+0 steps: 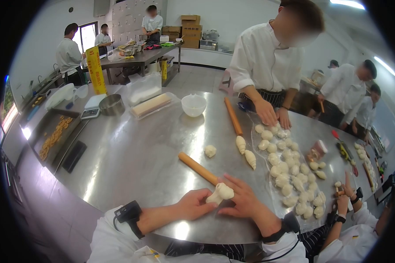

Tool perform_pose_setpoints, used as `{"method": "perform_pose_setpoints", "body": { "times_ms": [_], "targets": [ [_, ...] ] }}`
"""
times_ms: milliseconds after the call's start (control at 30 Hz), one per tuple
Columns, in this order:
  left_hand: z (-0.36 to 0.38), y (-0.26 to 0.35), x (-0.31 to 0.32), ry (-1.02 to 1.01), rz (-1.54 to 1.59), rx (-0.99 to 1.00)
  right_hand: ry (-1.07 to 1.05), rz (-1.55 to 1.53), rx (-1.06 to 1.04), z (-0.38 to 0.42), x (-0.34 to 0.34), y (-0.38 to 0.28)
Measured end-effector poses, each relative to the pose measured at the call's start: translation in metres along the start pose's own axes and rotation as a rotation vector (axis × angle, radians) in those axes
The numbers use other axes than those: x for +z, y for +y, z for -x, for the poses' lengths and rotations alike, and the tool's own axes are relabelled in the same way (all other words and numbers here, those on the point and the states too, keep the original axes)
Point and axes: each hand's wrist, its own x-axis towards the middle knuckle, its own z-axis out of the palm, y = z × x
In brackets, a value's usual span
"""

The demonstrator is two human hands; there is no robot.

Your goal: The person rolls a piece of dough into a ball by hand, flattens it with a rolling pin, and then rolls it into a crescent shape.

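A pale, lumpy piece of dough (221, 193) is held between my two hands, just above the steel table near its front edge. My left hand (194, 204) grips its left side with thumb and fingers. From the right, my right hand (245, 200) curves around the same dough, its fingers reaching past the far side. Directly behind lies a wooden rolling pin (196, 167), its near end partly hidden by the dough and hand. A small ball of dough (210, 151) rests on the table beyond it. To the right are two ridged, rolled dough pieces (250, 159).
Several dough balls lie under plastic film (289, 168) at right, where a co-worker's hands (270, 115) touch them. Another rolling pin (233, 116) lies nearby. A white bowl (194, 105), metal pot (112, 105), scale (91, 112) and tray (71, 119) stand farther back. A neighbour's hands (346, 197) work at right.
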Motion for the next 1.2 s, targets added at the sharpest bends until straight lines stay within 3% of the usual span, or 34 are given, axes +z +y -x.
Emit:
{"method": "perform_pose_setpoints", "body": {
  "times_ms": [333, 533, 633, 733, 800, 900, 967, 1067, 1167, 1200],
  "targets": [
    [0.001, 0.001, 0.002, -0.025, -0.004, 0.014, 0.099, -0.004, 0.034, 0.000, 0.002, 0.000],
    [0.002, 0.007, 0.002, 0.033, -0.045, 0.133, 0.076, -0.066, -0.009, -0.001, 0.001, 0.001],
    [-0.001, -0.001, 0.007, 0.054, 0.131, 0.199, 0.045, -0.136, -0.011, -0.004, -0.002, -0.001],
    [0.004, 0.008, -0.001, 0.023, -0.129, 0.166, 0.036, -0.173, 0.022, -0.001, 0.001, 0.000],
    [0.007, 0.017, 0.001, 0.064, -0.219, 0.081, -0.044, -0.182, 0.099, 0.000, 0.004, 0.003],
    [-0.002, -0.023, 0.003, 0.128, -0.093, 0.242, 0.053, -0.125, 0.008, 0.013, 0.020, 0.014],
    [-0.005, -0.020, 0.008, 0.256, -0.026, 0.332, -0.001, -0.195, 0.051, 0.012, 0.017, 0.011],
    [-0.004, -0.004, 0.017, 0.309, -0.004, 0.246, -0.010, -0.278, 0.078, 0.016, 0.014, 0.010],
    [0.001, -0.005, 0.014, 0.345, -0.058, 0.292, 0.033, -0.327, 0.109, 0.016, 0.013, 0.006],
    [0.002, -0.008, 0.009, 0.362, -0.212, 0.292, 0.029, -0.318, 0.091, 0.016, 0.014, 0.007]
  ]
}}
